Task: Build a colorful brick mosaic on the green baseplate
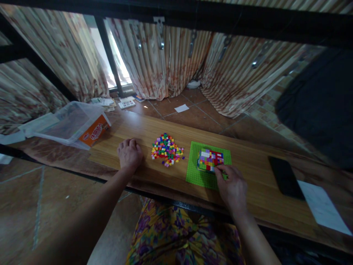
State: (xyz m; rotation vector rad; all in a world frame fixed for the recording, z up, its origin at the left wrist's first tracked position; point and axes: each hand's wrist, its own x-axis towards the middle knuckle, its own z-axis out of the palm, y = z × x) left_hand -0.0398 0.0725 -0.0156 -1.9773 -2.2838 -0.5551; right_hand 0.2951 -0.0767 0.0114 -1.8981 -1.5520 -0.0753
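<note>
A green studded baseplate (193, 173) lies on the wooden table, bearing a low rectangular build of multicoloured toy bricks (208, 158). My right hand (233, 184) is over the plate's right side, thumb and forefinger pinched together at the build's near right corner. Whatever sits between those fingertips is hidden. To the left of the plate spreads a loose pile of small coloured bricks (165, 149). My left hand (129, 152) rests on the wood left of that pile, back up, with its fingers curled under and nothing visible in them.
A clear plastic bin (74, 123) with an orange label stands at the table's left end. On the right lie a black phone (285, 176) and a white paper sheet (322, 204). A dark metal bar (176, 16) crosses overhead, with hooks hanging from it.
</note>
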